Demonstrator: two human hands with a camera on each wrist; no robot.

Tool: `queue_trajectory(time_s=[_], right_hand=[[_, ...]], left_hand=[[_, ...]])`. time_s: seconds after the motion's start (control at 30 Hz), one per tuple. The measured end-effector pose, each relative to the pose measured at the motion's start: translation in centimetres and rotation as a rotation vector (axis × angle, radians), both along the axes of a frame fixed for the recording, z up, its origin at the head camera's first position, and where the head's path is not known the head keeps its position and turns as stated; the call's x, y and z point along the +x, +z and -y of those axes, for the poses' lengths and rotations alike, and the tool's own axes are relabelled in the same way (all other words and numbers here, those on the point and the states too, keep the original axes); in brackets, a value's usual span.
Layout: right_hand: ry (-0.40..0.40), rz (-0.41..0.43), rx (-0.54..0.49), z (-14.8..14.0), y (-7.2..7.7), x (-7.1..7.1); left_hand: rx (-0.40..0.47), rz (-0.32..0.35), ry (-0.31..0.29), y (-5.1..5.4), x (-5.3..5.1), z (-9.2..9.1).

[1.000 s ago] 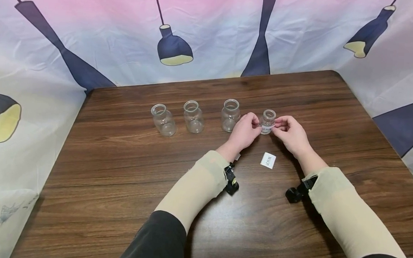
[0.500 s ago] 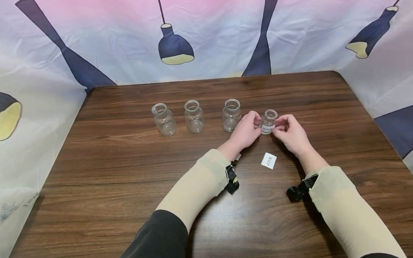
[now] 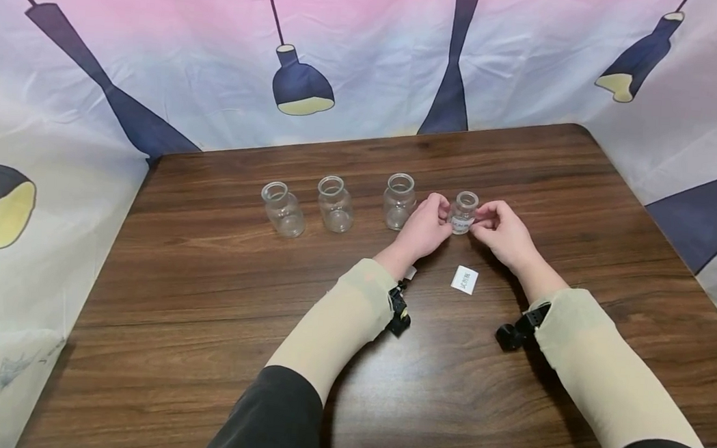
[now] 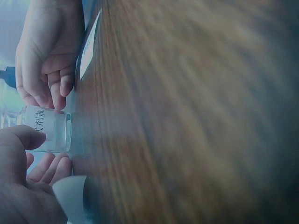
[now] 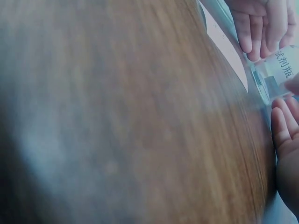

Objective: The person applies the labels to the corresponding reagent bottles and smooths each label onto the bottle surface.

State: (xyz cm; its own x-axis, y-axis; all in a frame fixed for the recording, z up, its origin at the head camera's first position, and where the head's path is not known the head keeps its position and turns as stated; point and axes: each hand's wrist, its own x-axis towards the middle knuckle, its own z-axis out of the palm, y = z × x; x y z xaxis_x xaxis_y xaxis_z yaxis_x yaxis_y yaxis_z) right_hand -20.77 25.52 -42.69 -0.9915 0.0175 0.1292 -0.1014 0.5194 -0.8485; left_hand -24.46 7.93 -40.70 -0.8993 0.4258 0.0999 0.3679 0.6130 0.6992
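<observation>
A small clear glass reagent bottle [image 3: 463, 214] with a white label [image 4: 38, 120] bearing printed characters stands upright on the wooden table [image 3: 218, 298]. My left hand [image 3: 423, 224] holds it from the left, its thumb pressing on the label and its fingers around the side. From the right, my right hand [image 3: 505, 238] also pinches the bottle, thumb toward the label's other end, as the right wrist view shows. A white paper label [image 3: 464, 280] with characters lies in front of the bottle. Another white piece [image 3: 410, 273] is partly hidden by my left wrist.
Left of my hands, three larger clear glass jars without lids stand in a loose row: a near one [image 3: 399, 202], a middle one [image 3: 336, 205] and a far left one [image 3: 283, 210]. A patterned cloth [image 3: 221, 58] hangs behind the table's back edge.
</observation>
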Motion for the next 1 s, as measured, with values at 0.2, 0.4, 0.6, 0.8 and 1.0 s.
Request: queue_trajectory(time_s=[0.2,0.4,0.6,0.8,1.0], right_hand=[[-0.003,0.011,-0.034,0.1,0.2,0.2],[0.006,0.044,-0.034,0.0,0.1,0.3],[0.01,0.028,-0.042,-0.6,0.4,0.5],[-0.006,0.029,0.041,-1.7,1.5,1.4],[0.116,0.063,0.202,-2.4,1.9,2.5]], left_hand=[[0.031,0.02,-0.023,0.1,0.2,0.2],[0.047,0.073,-0.005,0.0,0.4,0.3],[0.066,0.1,-0.004,0.3,0.4,0.8],[0.079,0.086,-0.012,0.7,1.0,1.7],[0.078,0.089,-0.071,0.9,2.0,2.2]])
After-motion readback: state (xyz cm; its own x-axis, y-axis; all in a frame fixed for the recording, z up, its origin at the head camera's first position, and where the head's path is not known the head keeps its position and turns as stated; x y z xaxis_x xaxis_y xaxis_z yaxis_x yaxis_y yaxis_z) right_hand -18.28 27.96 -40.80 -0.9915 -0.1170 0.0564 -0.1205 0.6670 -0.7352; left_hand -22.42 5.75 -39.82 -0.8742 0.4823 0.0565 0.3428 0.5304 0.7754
